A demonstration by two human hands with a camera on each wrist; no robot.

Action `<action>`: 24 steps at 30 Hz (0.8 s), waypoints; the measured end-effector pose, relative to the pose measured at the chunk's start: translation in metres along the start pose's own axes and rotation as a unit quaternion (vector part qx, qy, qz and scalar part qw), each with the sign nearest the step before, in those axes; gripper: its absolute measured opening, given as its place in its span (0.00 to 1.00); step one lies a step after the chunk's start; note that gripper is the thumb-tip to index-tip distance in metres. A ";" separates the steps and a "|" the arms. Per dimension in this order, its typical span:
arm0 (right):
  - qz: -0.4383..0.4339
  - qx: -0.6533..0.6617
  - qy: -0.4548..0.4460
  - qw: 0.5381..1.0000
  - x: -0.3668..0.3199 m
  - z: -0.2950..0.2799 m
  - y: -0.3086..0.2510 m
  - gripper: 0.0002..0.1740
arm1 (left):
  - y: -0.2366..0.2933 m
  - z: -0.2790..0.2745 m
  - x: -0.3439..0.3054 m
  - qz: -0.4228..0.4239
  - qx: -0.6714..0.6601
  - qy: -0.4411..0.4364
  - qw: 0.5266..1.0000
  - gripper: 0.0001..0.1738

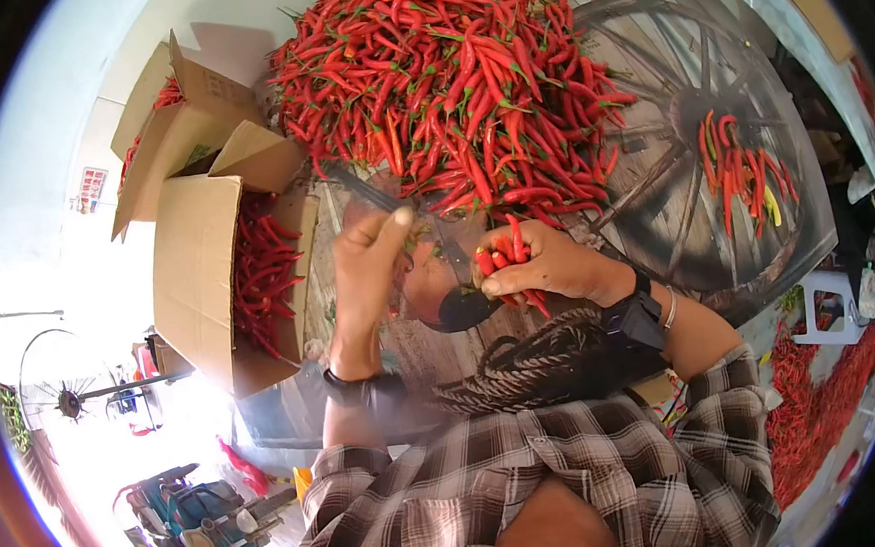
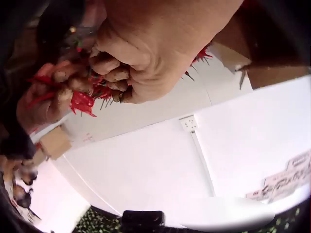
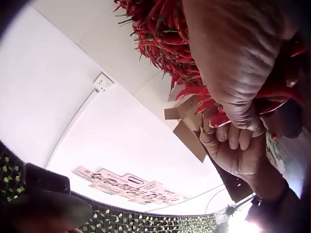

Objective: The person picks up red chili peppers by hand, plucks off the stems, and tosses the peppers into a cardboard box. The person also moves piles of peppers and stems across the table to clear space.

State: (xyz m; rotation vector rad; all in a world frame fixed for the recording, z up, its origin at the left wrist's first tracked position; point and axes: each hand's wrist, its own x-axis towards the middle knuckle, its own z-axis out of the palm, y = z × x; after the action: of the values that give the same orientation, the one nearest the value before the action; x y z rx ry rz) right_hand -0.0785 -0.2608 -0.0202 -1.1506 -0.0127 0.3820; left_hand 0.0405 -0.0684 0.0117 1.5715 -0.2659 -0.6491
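Observation:
In the head view, my right hand grips a small bunch of red chili peppers, their ends poking out past the thumb. Just left of it, my left hand is raised, thumb up and fingers curled. A bit of green chili stem shows at those curled fingers in the left wrist view. The right wrist view has the left hand close under the held peppers. Beyond both hands lies a big heap of red chilies on the table.
A cardboard box of chilies stands at the left, another box behind it. A coil of rope lies at the table's near edge. A few chilies lie on the wheel-patterned right side. A white stool stands at the right.

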 end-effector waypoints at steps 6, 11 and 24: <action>0.006 0.113 0.029 0.993 -0.003 -0.004 -0.006 0.08 | -0.005 -0.008 0.064 0.219 0.290 0.140 0.921 0.19; -0.017 0.143 0.019 0.989 0.001 -0.008 0.001 0.10 | -0.014 -0.012 0.085 0.159 0.385 0.135 0.899 0.20; -0.034 0.174 0.095 0.980 0.002 0.000 -0.007 0.09 | 0.005 0.034 -0.009 0.251 0.410 0.006 0.877 0.14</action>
State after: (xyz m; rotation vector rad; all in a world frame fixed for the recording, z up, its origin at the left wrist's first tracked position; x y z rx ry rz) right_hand -0.0742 -0.2625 -0.0143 -0.8339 0.1766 0.2013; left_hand 0.0152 -0.0925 0.0192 2.1820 -1.0062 -0.0900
